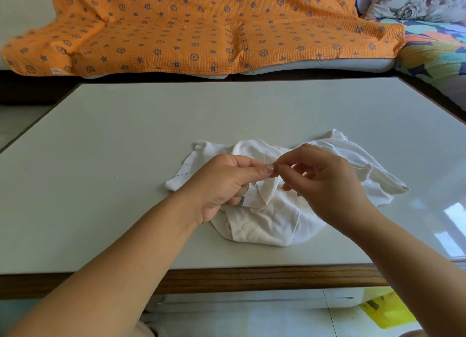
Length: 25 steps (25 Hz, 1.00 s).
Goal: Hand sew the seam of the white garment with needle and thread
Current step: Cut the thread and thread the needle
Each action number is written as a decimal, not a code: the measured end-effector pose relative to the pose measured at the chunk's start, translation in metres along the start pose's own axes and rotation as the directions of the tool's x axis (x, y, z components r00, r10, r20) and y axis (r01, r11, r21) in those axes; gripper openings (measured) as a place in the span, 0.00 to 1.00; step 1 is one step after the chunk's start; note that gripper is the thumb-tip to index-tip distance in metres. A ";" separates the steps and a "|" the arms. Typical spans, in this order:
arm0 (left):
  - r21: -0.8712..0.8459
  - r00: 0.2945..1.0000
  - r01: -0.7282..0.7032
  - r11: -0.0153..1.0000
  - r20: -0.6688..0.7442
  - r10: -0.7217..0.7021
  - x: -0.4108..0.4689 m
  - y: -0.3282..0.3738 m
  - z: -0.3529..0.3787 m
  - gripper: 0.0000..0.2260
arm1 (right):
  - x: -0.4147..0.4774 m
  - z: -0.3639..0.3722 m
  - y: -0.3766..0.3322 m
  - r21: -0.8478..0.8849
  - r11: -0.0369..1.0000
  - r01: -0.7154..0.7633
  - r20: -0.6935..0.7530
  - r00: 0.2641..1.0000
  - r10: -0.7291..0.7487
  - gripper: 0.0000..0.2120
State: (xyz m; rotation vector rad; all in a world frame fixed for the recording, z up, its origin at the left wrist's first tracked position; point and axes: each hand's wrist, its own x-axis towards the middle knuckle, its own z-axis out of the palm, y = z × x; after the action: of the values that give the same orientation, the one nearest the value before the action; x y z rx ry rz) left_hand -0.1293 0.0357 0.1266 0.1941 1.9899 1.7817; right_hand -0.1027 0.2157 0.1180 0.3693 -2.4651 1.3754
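White garment (264,218): plain white; small orange mark (280,148) at upper fold.
Thread (126,180): pale, near white.
Counter (151,125): pale grey-green top, dark brown wood-grain front edge.
Blanket (201,29): orange, repeating blue-violet stars and spoked circles.
Pillow (416,1): grey floral print.
Quilt (433,51): multicolour patches.
Bag (385,311): yellow.

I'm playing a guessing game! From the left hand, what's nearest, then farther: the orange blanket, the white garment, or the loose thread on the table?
1. white garment: held by the left hand.
2. loose thread: on the table, left of the hand.
3. orange blanket: beyond the table's far edge.
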 end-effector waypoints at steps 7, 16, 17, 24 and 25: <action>-0.136 0.999 0.040 0.990 0.008 -0.039 0.002 -0.003 0.000 0.05 | -0.001 0.001 -0.003 0.134 0.975 -0.177 -0.001 0.984 0.179 0.04; -0.109 0.996 -0.060 0.992 -0.069 0.053 -0.002 -0.008 0.000 0.08 | -0.005 0.006 -0.001 -0.142 0.985 0.094 -0.100 0.989 -0.109 0.05; -0.004 0.992 -0.092 0.996 -0.091 0.092 -0.003 -0.008 0.001 0.07 | -0.005 0.005 -0.001 -0.129 0.988 0.089 -0.098 0.990 -0.102 0.05; 0.139 0.981 -0.140 0.980 -0.116 0.157 -0.001 -0.012 0.006 0.05 | -0.001 0.002 -0.005 0.133 0.980 -0.147 0.026 0.989 0.145 0.07; 0.102 0.989 -0.106 0.989 -0.096 0.116 -0.002 -0.011 0.005 0.05 | 0.000 0.000 -0.004 0.235 0.941 -0.244 0.104 0.969 0.225 0.09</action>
State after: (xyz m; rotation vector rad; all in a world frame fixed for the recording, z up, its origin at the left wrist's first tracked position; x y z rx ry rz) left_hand -0.1236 0.0381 0.1157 0.2548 2.1780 1.7969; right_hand -0.1016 0.2132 0.1214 0.1855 -2.4674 1.8061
